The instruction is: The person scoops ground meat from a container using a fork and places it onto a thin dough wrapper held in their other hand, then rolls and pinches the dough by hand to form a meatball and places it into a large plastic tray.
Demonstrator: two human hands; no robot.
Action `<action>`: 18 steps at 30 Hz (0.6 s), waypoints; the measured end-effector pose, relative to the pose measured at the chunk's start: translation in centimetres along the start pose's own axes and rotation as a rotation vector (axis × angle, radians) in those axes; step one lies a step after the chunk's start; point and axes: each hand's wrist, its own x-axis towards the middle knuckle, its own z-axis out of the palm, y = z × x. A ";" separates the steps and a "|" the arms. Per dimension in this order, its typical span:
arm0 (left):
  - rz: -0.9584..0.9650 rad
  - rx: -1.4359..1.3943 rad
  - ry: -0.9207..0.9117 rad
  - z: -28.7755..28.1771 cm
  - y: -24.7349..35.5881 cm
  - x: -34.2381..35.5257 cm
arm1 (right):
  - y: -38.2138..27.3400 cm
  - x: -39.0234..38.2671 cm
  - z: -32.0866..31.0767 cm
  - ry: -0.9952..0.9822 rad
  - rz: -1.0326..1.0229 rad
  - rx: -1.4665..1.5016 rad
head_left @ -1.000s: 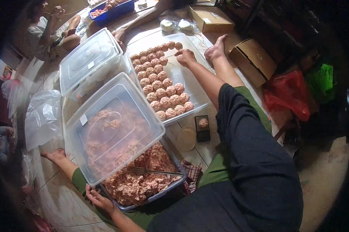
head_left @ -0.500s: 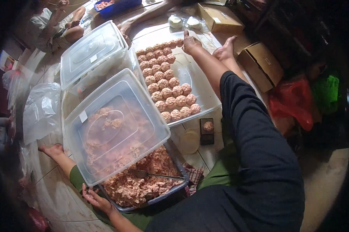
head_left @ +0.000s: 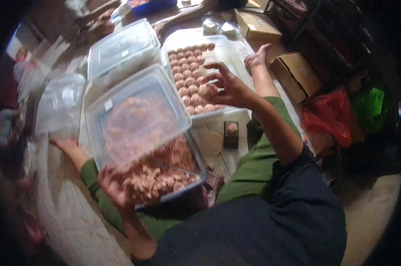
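My right hand (head_left: 231,86) is raised over the near right part of a clear tray (head_left: 230,46), its fingers curled and spread apart. Rows of ridged pink meat balls (head_left: 182,68) fill the tray's left side; some near ones are hidden behind this hand. My left hand (head_left: 114,184), blurred, has its fingers apart at the near left corner of a tub (head_left: 193,182) of minced meat (head_left: 158,177). I cannot tell whether it touches the clear lid (head_left: 145,106) lying aslant over the tub. A fork-like metal utensil (head_left: 182,170) rests in the meat.
One ball sits on a small dark scale (head_left: 230,141), beside a pale round disc (head_left: 211,142). Another lidded clear box (head_left: 122,53) stands at the far left. Cardboard boxes (head_left: 296,77) and a red plastic bag (head_left: 329,117) lie at right. Another person's arm (head_left: 182,18) shows at the back.
My right hand has come back from the tray's far end toward me. My left hand has risen beside the tub corner. The whole view has shifted.
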 end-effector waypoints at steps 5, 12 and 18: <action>-0.226 -0.561 -0.615 5.7 7.8 2.2 | -9.5 -6.2 9.1 -0.330 -0.016 0.120; -0.347 -0.879 -0.561 3.9 10.0 -1.5 | -10.7 -9.2 12.3 0.028 -0.368 -0.207; -0.089 -0.330 -0.141 2.3 8.9 -3.6 | -4.1 -9.3 13.7 -0.053 0.039 -0.384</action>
